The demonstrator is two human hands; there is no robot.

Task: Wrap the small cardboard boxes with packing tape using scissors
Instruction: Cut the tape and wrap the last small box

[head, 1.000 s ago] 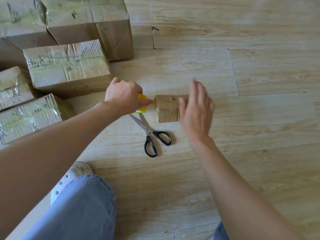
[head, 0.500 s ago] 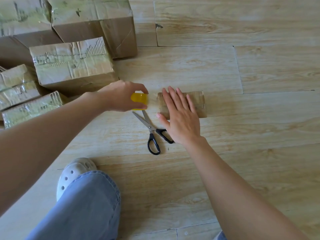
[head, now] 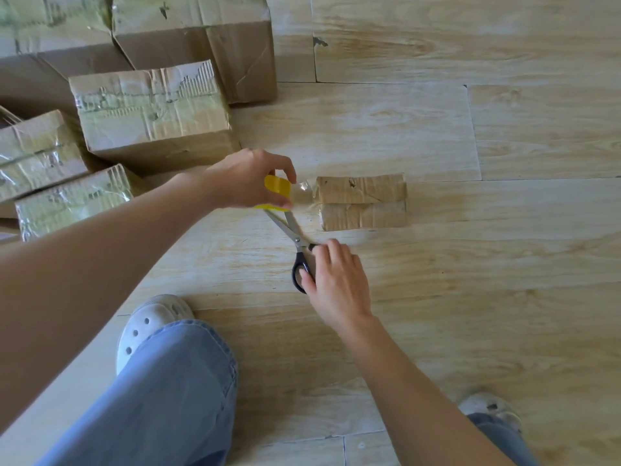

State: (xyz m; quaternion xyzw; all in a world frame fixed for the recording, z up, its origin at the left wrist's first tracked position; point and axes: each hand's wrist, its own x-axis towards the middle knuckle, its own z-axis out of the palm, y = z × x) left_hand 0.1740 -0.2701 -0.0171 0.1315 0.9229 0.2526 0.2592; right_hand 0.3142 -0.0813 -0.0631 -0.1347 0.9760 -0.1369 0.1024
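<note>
Far-left corner of the floor [head: 470, 297]: pile of bigger cardboard boxes [head: 151, 109], all covered in wrinkled clear tape, packed touching each other. Near-left edge: one leg in blue jeans [head: 161, 398] with a white clog [head: 151, 321] flat on the planks. The left hand [head: 245, 178] reached in from the left, fingers and thumb curled and pinching a yellow tape roll [head: 277, 187], held just above the floor near the middle. A short strip of clear tape [head: 302, 193] ran taut from the roll to the left end of the small cardboard box [head: 363, 201]. Scissors [head: 285, 223] were just below the roll, blades spread apart, tips pointing up-left under the roll and strip; whether the tips touched the tape could not be told. The right hand [head: 336, 280] was on the black handles, fingers curled round them, thumb over the nearer loop; scissors looked low against the floor. The small cardboard box lay flat on the floor about mid-way, a bit toward the far edge, just right of the roll, brown tape on its top and near side, no hand on it. Near-right corner: second shoe [head: 487, 410] with a jeans hem, partly cut off by the right forearm.
</note>
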